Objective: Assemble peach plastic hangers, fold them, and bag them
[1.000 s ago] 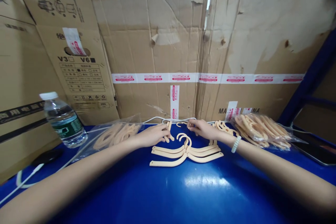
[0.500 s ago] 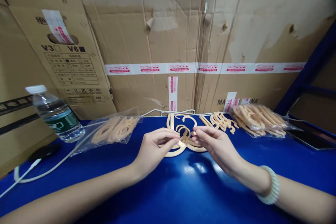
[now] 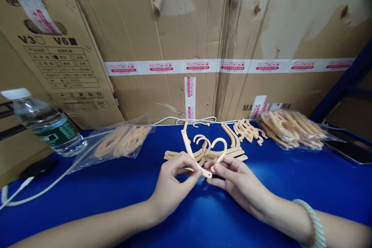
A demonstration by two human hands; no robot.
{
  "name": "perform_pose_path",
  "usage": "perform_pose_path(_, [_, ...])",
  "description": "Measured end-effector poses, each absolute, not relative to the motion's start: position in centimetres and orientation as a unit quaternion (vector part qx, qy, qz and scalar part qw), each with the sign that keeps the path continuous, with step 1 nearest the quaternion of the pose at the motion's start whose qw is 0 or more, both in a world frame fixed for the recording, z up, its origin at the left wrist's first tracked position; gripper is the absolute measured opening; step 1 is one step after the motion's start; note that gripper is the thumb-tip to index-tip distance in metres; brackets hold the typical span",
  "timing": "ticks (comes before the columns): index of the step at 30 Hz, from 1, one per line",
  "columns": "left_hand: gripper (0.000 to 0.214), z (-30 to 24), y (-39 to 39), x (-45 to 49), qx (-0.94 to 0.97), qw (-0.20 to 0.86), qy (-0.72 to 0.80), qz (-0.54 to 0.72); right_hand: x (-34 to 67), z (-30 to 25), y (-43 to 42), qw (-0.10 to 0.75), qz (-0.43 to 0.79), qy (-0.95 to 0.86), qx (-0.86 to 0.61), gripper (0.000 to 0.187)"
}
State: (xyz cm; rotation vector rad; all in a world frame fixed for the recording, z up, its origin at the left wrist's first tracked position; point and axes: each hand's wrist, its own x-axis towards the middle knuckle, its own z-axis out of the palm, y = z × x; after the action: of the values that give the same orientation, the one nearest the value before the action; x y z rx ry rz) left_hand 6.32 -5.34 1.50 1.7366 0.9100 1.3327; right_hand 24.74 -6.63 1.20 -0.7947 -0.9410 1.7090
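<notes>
Shows left hand point(image 3: 174, 182) pinching a straight hanger arm point(image 3: 190, 151), right hand point(image 3: 238, 180) pinching a hook piece point(image 3: 219, 139); both now lifted off the hanger pile point(image 3: 232, 153), ends brought together.

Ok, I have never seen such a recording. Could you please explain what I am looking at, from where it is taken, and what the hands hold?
There is no machine here. The picture comes from a camera worn on a person's head, looking forward and down at that person's own bare hands. The left hand pinches a straight beige strip. The right hand pinches a beige hook piece. Their ends seem to meet between the fingers. On the blue table lie a pile of similar pieces, a left bag and a right bag of them, and a water bottle. Cardboard boxes stand behind.
</notes>
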Motion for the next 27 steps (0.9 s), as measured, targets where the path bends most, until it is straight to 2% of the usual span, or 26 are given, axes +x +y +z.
perform_pose_path(6, [0.023,1.3,-5.8,6.3,0.754,0.216,0.343,0.517,24.5,1.0,-6.6,0.480,0.691,-0.414,-0.349,0.025])
perform_pose_path(8, [0.026,1.1,-6.0,6.6,0.727,0.252,0.358,0.529,24.3,0.9,-6.7,0.485,0.671,-0.428,-0.361,0.026])
perform_pose_path(11, [0.028,0.9,-6.1,7.0,0.628,0.411,0.385,0.537,24.3,0.9,-6.8,0.494,0.644,-0.454,-0.368,0.025])
perform_pose_path(13, [0.030,0.9,-6.0,7.0,0.606,0.474,0.385,0.509,24.4,1.0,-6.8,0.490,0.641,-0.458,-0.374,0.024])
perform_pose_path(16, [0.008,1.0,-5.7,6.7,0.660,0.423,0.393,0.481,24.8,1.4,-6.6,0.489,0.646,-0.444,-0.382,0.022])
perform_pose_path(19, [0.013,1.2,-5.5,6.3,0.695,0.368,0.378,0.489,25.2,1.9,-6.2,0.487,0.656,-0.429,-0.384,0.023])
perform_pose_path(27, [0.012,1.4,-5.7,6.3,0.703,0.385,0.377,0.464,25.8,2.4,-5.4,0.417,0.699,-0.444,-0.375,0.028])
